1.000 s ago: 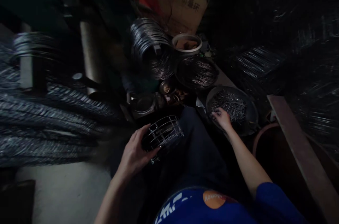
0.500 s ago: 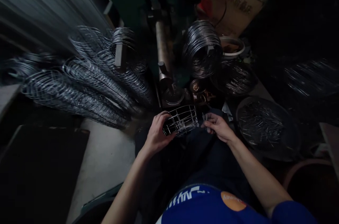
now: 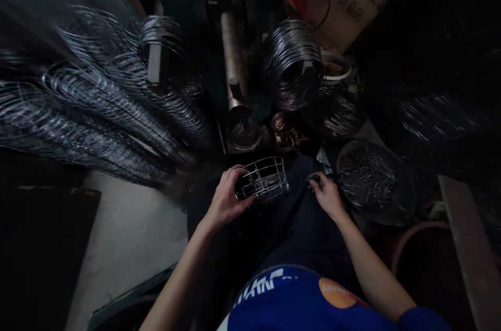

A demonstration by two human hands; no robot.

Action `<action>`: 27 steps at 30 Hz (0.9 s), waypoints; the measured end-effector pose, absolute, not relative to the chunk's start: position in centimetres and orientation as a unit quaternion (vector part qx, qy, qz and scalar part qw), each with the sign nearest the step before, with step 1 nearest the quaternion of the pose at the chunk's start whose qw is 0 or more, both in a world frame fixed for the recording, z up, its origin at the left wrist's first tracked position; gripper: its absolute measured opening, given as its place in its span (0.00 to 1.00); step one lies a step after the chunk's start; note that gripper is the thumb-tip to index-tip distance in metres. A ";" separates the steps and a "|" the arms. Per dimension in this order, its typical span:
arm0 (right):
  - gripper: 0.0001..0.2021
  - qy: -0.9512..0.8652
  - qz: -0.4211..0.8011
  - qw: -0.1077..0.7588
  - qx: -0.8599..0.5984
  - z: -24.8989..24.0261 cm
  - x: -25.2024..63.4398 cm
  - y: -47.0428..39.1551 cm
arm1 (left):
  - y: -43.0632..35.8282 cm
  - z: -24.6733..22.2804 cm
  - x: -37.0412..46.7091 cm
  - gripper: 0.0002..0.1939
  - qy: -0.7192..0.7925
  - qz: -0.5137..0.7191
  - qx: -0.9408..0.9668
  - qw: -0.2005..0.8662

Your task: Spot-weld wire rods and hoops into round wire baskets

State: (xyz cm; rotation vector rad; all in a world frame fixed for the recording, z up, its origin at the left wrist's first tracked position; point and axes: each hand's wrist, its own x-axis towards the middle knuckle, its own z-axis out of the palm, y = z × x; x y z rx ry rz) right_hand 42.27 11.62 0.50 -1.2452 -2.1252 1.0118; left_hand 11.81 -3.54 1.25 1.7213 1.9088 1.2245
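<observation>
My left hand (image 3: pixel 228 196) is closed around the left end of a small wire basket (image 3: pixel 268 177), a curved grid of shiny metal rods held in front of the machine. To the right of it, apart from the basket, is my right hand (image 3: pixel 325 192). Its fingers are curled in toward the thumb over the dark trousers, and anything between the fingertips is too small and dark to make out. Beyond the basket stands a machine with a metal cylinder (image 3: pixel 234 54) above a round base (image 3: pixel 245 135).
Stacks of wire rings (image 3: pixel 105 106) fill the left side. A wire coil (image 3: pixel 293 62) hangs right of the cylinder. Short metal rods lie in a dark basin (image 3: pixel 407 203) by my right hand. A reddish tub (image 3: pixel 399 247) and a board (image 3: pixel 465 237) stand lower right.
The view has swung so the surroundings shift left. My right hand has moved away from the basket's right end, and the gap between them is wider. My left hand still holds the basket.
</observation>
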 end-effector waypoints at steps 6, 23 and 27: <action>0.09 -0.750 0.419 0.258 -0.443 0.3 42.4 12.2 | -3.4 1.9 12.6 0.28 0.667 0.412 0.606 0.136; 0.22 -0.582 0.687 0.228 -0.369 5.1 36.0 11.2 | -2.8 3.1 10.8 0.31 0.656 0.465 0.585 0.103; 0.21 -0.539 0.753 0.175 -0.335 6.1 34.0 11.1 | -2.9 3.6 9.8 0.31 0.659 0.467 0.582 0.099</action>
